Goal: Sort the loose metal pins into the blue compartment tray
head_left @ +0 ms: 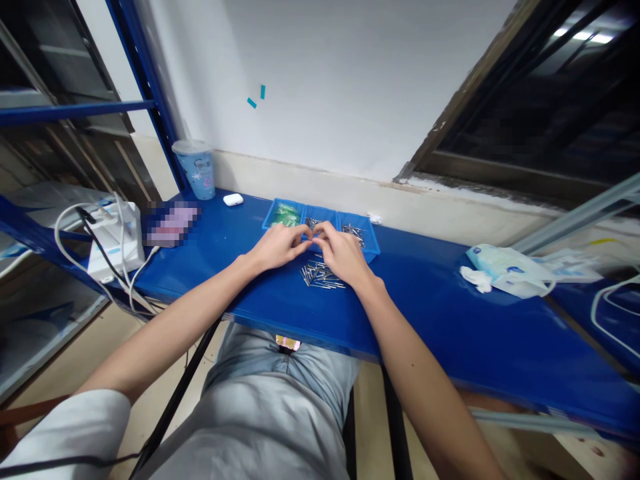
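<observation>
My left hand and my right hand meet fingertip to fingertip above the blue table, just in front of three small blue bins. Both are closed in a pinch; whatever is between the fingertips is too small to make out. Below my right hand lies a loose pile of thin metal pins, possibly screws or rivets. Behind my left hand, the left bin holds small green packets. The middle bin, partly covered by my hands, and the right bin contain similar metal pieces.
On the left stand a lidded blue cup, a white earphone case, a blurred pink item and a white power strip with cables. A pack of wipes lies on the right. A white wall rises behind the blue table.
</observation>
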A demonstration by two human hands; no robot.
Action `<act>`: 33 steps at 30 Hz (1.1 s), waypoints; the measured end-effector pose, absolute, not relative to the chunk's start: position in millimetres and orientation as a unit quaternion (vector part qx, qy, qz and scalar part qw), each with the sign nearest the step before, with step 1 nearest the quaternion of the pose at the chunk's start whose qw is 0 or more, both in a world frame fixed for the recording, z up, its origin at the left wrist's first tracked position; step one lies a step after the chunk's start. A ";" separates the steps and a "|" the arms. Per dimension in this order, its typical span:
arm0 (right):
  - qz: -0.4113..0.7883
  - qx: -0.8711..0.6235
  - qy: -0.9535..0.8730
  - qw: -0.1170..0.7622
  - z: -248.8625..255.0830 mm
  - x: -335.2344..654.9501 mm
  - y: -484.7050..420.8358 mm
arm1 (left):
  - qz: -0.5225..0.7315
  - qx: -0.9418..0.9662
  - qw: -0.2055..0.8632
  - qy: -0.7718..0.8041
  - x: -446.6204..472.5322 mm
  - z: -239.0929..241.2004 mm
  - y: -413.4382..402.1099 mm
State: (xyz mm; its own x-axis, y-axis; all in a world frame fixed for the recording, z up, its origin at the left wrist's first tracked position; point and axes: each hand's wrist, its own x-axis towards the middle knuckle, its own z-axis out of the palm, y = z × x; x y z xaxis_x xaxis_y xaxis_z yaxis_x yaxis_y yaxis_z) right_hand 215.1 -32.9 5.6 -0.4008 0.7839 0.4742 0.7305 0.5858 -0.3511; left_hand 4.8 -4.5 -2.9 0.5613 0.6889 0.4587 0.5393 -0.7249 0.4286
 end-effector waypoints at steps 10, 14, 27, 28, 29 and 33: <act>0.035 -0.450 -0.836 0.312 3.5 213.9 -33.0 | 0.318 0.875 0.145 0.334 6.6 -2.1 -6.7; 0.034 -0.452 -0.837 0.305 4.6 213.2 -33.9 | 0.320 0.878 0.152 0.323 6.7 -0.9 -6.8; 0.037 -0.448 -0.839 0.307 5.8 213.0 -34.3 | 0.316 0.881 0.150 0.319 6.0 -1.2 -6.2; 0.037 -0.449 -0.839 0.307 5.8 213.0 -34.4 | 0.317 0.881 0.149 0.318 5.9 -1.2 -6.2; 0.037 -0.449 -0.839 0.306 5.8 213.0 -34.5 | 0.317 0.881 0.148 0.318 5.8 -1.2 -6.2; 0.036 -0.449 -0.839 0.305 5.8 212.6 -34.8 | 0.316 0.881 0.150 0.318 6.1 -1.5 -6.4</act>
